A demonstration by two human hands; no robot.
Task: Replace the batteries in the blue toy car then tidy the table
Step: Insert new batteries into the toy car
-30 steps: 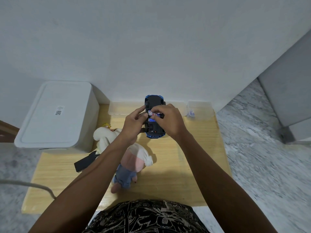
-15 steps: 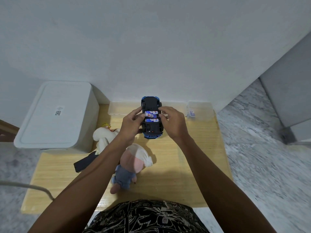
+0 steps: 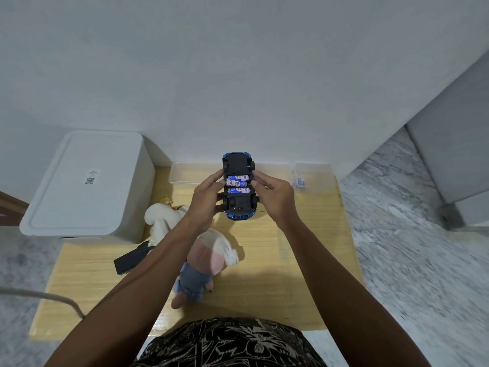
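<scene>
White wall rises behind a small wooden table (image 3: 277,260) set on marble floor. Both hands hold the car (image 3: 238,189) upside down above the far middle of the table, its black underside up. Three batteries (image 3: 237,184) lie side by side in the open compartment. The left hand (image 3: 205,200) grips the car's left side, fingers curled round it and fingertips at the compartment's edge. The right hand (image 3: 275,196) grips the right side the same way, fingertips by the ends of the batteries. A clear tray (image 3: 190,174) sits along the far edge behind the car, and a small clear box (image 3: 311,176) stands at the far right corner. A white bin (image 3: 84,181) stands at the far left corner. Two soft toys lie on the left half: a white doll (image 3: 161,218) near the bin and a pink-faced doll (image 3: 203,266) in blue nearer the middle. A black flat piece (image 3: 131,258) lies beside the left forearm.
</scene>
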